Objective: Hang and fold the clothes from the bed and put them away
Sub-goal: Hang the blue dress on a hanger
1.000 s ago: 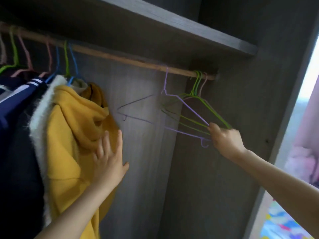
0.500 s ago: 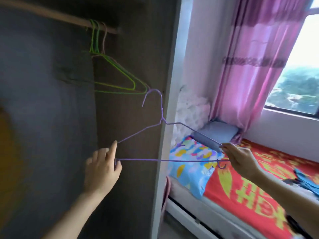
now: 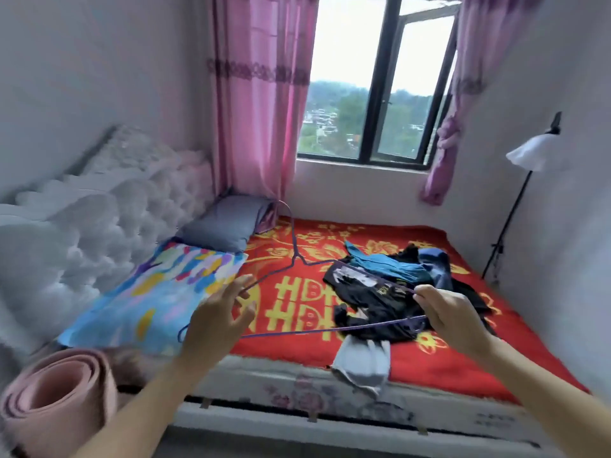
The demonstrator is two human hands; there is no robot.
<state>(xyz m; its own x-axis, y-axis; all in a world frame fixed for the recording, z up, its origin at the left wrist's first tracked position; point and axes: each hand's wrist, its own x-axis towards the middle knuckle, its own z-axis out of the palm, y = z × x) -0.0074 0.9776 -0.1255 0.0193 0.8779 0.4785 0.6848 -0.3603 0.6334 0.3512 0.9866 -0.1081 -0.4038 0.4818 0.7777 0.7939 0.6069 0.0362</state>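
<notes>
I hold a purple wire hanger [image 3: 295, 256] level in front of me, over the bed's near side. My right hand [image 3: 453, 317] is shut on its right corner. My left hand [image 3: 216, 317] touches its left corner with the fingers spread. On the red and gold bedspread [image 3: 439, 361] lies a heap of clothes: a black garment [image 3: 370, 302], a teal one [image 3: 386, 266], a dark blue one [image 3: 436, 262]. A grey piece [image 3: 362, 361] hangs over the bed's front edge.
A colourful pillow [image 3: 158, 292] and a grey pillow [image 3: 221, 223] lie by the white tufted headboard [image 3: 82, 226] on the left. A rolled pink mat [image 3: 56, 401] stands at the lower left. A floor lamp [image 3: 525, 160] is at the right wall. Pink curtains [image 3: 258, 94] frame the window.
The purple hanger came off the wardrobe rail in my right hand, and my left hand joined it. My view turned right from the wardrobe to the bed.
</notes>
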